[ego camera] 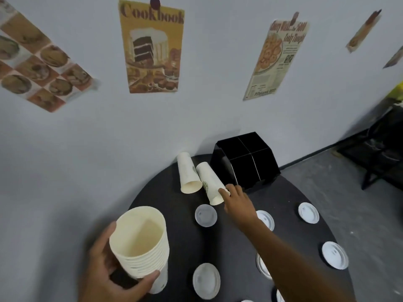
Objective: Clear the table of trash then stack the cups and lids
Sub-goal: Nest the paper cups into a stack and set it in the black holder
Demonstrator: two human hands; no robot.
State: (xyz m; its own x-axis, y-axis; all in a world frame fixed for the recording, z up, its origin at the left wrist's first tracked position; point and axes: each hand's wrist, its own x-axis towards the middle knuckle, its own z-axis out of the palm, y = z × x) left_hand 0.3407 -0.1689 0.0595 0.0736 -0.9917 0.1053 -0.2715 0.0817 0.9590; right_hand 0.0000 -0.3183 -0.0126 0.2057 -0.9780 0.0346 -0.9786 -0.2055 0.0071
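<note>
Gripping one nested cup stack [141, 247], left hand [104, 264]; right hand [236, 201] seemingly pinches one of two fallen cups [210, 182].

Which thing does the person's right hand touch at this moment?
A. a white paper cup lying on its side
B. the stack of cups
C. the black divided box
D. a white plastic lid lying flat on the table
A: the right hand has its fingers at the open rim of the white paper cup lying on its side.
</note>
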